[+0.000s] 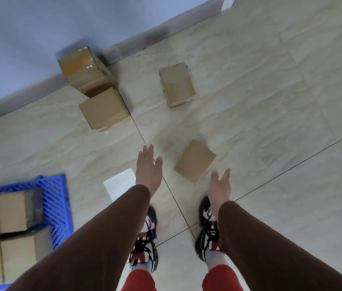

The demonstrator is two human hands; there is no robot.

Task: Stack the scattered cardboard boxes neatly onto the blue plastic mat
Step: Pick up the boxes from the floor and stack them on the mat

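A small cardboard box [195,161] lies on the tiled floor between my two outstretched hands. My left hand [148,168] is open, its fingers straight, just left of that box and apart from it. My right hand [220,182] is open too, below and right of the box, holding nothing. Farther off lie a flat box [177,84], a square box [103,108] and a taped box [84,70] against the wall. The blue plastic mat [55,198] is at the lower left with several boxes [11,211] stacked on it.
A white sheet of paper [119,184] lies on the floor left of my left wrist. My two shoes [145,238] stand on the tiles below the hands. A blue-grey wall with a dark skirting [149,36] runs across the top.
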